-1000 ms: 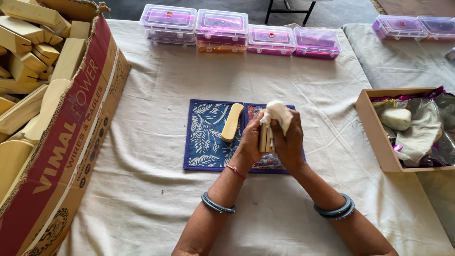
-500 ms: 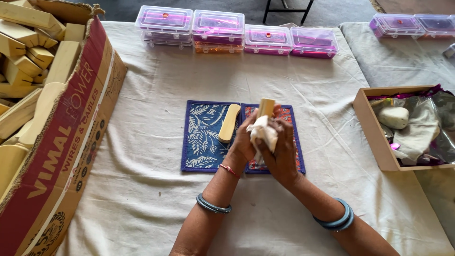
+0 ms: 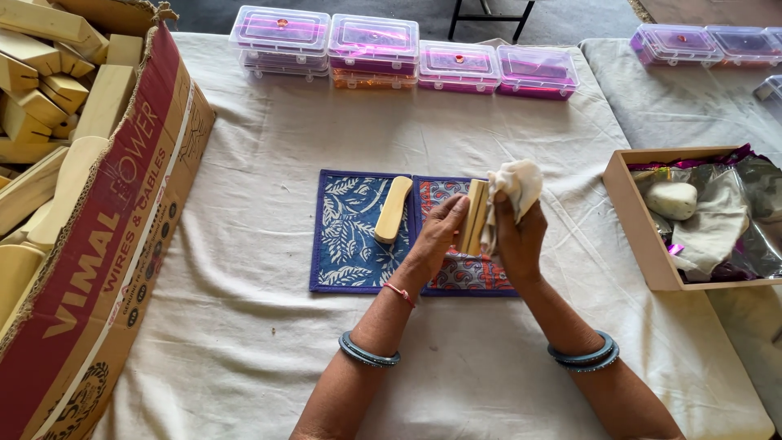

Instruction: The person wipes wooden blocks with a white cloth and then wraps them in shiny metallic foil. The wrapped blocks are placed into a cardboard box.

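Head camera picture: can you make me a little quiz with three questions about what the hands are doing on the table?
1. True or false: the left hand holds a wooden block upright over the blue mat.
2. What does the right hand press against that block? A) a white cloth B) a metal spoon C) a paintbrush
3. Fill in: a second wooden piece lies on the mat, to the ____ of the hands.

Key
1. True; the block stands on end between both hands.
2. A, the white cloth.
3. Left, as the camera sees it.
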